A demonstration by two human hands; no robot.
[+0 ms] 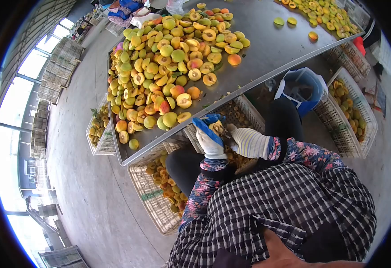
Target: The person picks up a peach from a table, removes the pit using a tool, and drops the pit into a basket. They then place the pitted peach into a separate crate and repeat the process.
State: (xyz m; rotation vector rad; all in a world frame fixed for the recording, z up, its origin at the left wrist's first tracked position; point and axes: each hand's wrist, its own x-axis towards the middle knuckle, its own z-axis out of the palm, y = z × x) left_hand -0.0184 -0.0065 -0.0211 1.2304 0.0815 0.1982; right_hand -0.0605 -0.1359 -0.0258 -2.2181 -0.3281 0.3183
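My left hand [209, 136], in a white glove with blue-coated fingers, is closed around a halved yellow peach [216, 127] just off the table's front edge. Close against that fruit is my right hand [248, 141] in a striped knit glove, its fingers curled. A small dark tool seems to project from the right fingers, but its kind is hard to make out. Beneath both hands stands a crate [250, 111] with pits and fruit pieces in it. A large heap of whole and halved peaches [159, 71] covers the near left of the metal table [258, 67].
To my left a plastic crate [148, 210] holds peach halves; another crate [367, 111] of fruit stands at right. A blue bucket [302, 89] sits under the table edge. A second peach heap [325, 18] lies at the far right. Stacked crates [54, 71] line the left wall.
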